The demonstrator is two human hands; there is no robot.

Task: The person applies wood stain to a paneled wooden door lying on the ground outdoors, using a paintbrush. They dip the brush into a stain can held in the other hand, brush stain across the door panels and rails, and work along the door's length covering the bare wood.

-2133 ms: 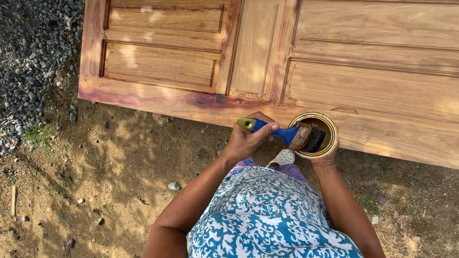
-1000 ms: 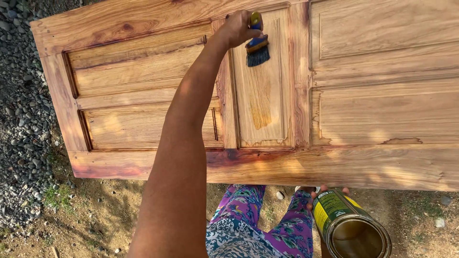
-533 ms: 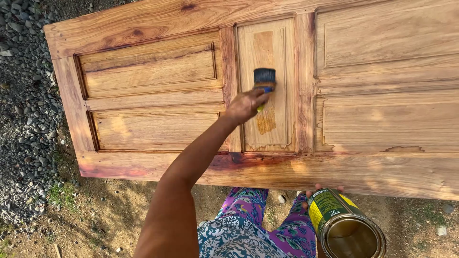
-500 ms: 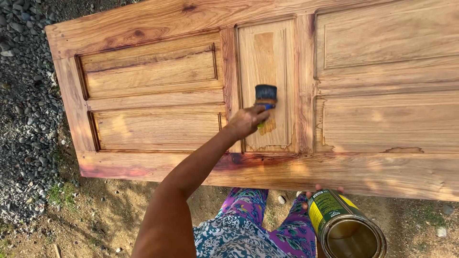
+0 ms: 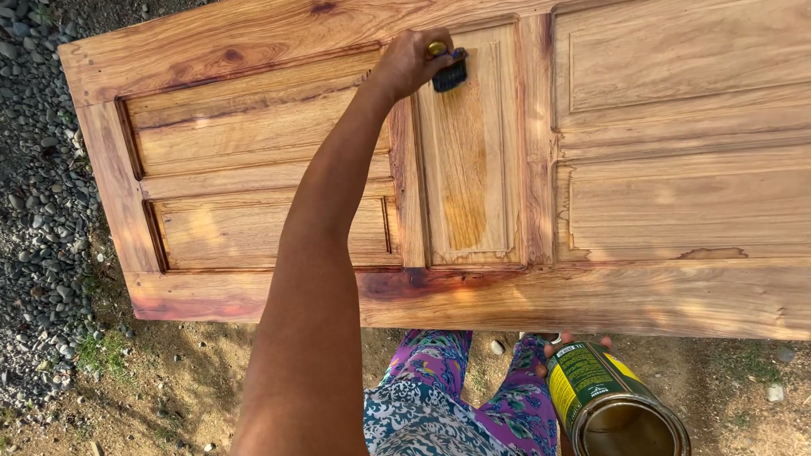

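right grip [image 5: 568, 348]: only fingertips show, wrapped round the far side of an open tin of wood finish [image 5: 615, 404], so it is closed on the tin, held low by the knees, mouth up and tilted toward the camera, probably to keep the liquid in and within reach. patterned trousers [image 5: 439, 397] just left of it, over bare dirt [image 5: 169, 380]. grey gravel [image 5: 38, 211] runs along the left. left arm stretches up across the wooden panelled door [image 5: 676, 169], which lies raised off the ground. left grip [image 5: 411, 61] is clenched on a paintbrush [image 5: 448, 72], bristles touching the top of the narrow upright panel [image 5: 463, 152]. that panel shows a darker wet-looking amber streak down its middle below the brush; side panels look paler. brush seems held flat so bristles follow the grain.
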